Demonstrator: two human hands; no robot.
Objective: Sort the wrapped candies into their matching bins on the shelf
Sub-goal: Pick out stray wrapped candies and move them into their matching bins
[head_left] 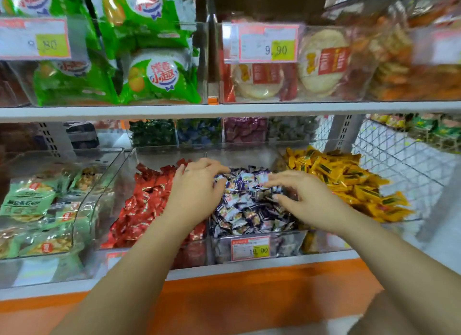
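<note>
The fingers [215, 170] of the left hand [197, 190] curl down onto the heap of purple candies [249, 207]. Their tips are sunk among the wrappers, so I cannot tell whether they pinch a piece or only rake the pile. The right hand [308, 201] lies across from it with its fingers [275, 183] spread and only lightly bent. The tips touch the top of the same heap and grip nothing.

In the head view, the only one, the purple candies fill the middle bin [289, 245], a clear one bearing a price tag [250, 248] on its front wall. Red candies [144, 205] fill the bin to its left and yellow candies [349, 182] the bin to its right, all on the lower shelf [249, 265].

The step in hand looks like combing the purple heap for strays. No wrapper of another colour shows plainly on its surface. The next move probably calls for parting the top layer, pinching out any odd piece, and carrying it over the divider to its own bin.

The candies are small oblong sachets lying jumbled, their long axes pointing every way, with no shared direction. The bin's own long axis runs away from the person, front to back.
</note>
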